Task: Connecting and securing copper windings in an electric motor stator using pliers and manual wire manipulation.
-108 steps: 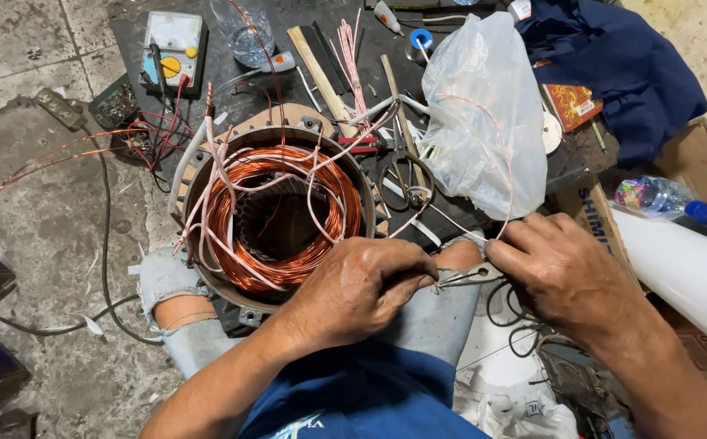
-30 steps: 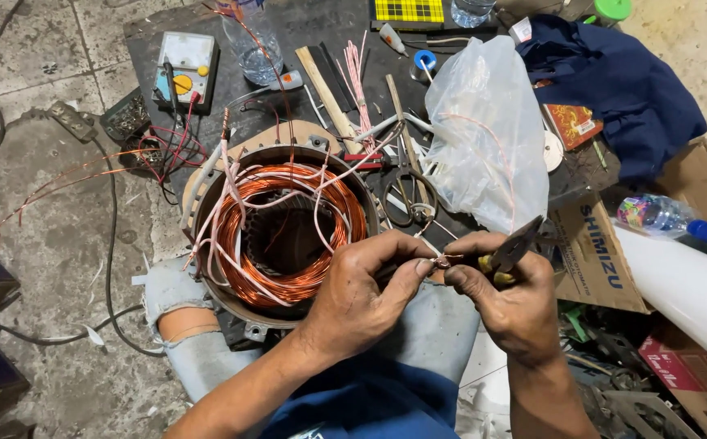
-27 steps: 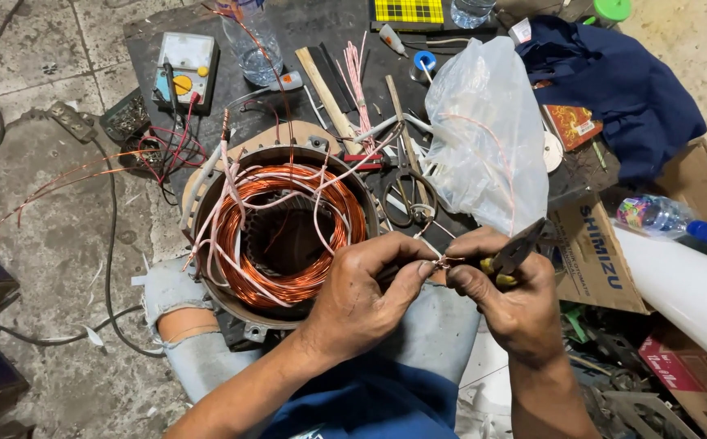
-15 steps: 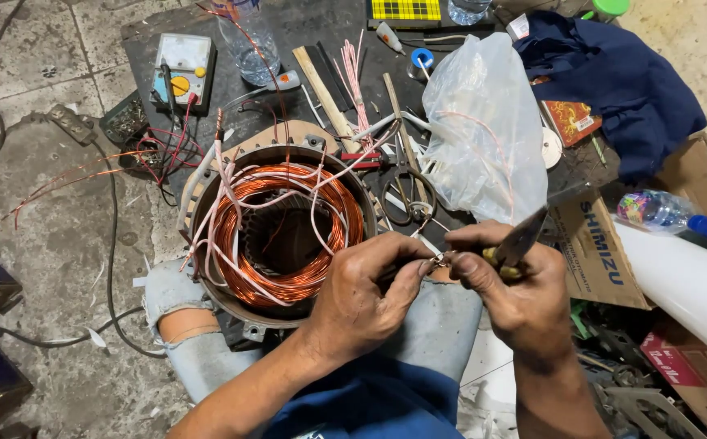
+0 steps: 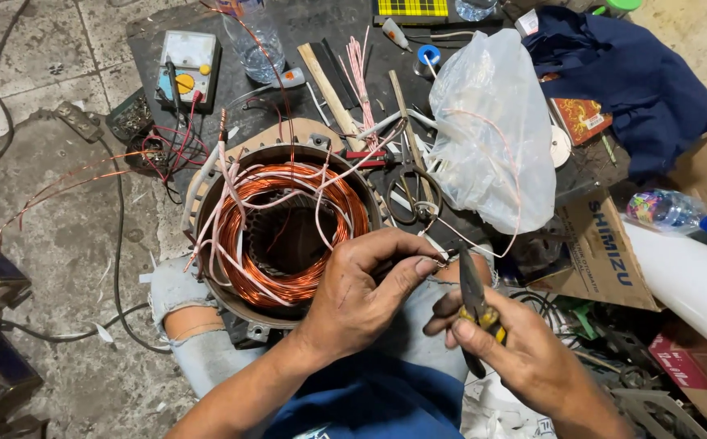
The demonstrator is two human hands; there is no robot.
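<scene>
1. The left hand (image 5: 362, 297) is reaching in from below, its thumb and forefinger pressed together and pinching a thin wire end (image 5: 437, 262) just off the rim of the motor stator (image 5: 280, 228).
2. The right hand (image 5: 524, 358) is gripping a pair of pliers (image 5: 474, 297) with yellow-and-black handles; the fingers are curling round the handles and the thumb is lying along them.
3. The pliers' nose is pointing up, close beside the pinched wire end; whether the tips are touching the wire is hard to tell, as it is so fine here.
4. The stator is resting on the person's lap, against a knee in torn pale jeans (image 5: 183, 313), and copper windings (image 5: 288, 236) are ringing its bore.
5. Pink and white sleeved leads (image 5: 232, 203) are looping over the windings and trailing past the rim.
6. A clear plastic bag (image 5: 492, 134) is lying just beyond the hands, with a pair of scissors (image 5: 410, 199) between it and the stator.
7. A multimeter (image 5: 187, 69) with red and black leads is sitting on the dark mat (image 5: 150, 32) at the upper left, and a plastic bottle (image 5: 256, 41) is standing beside it.
8. A dark blue cloth (image 5: 630, 77) is lying at the upper right, above a cardboard box (image 5: 605, 252) and a white tube (image 5: 687, 280).
</scene>
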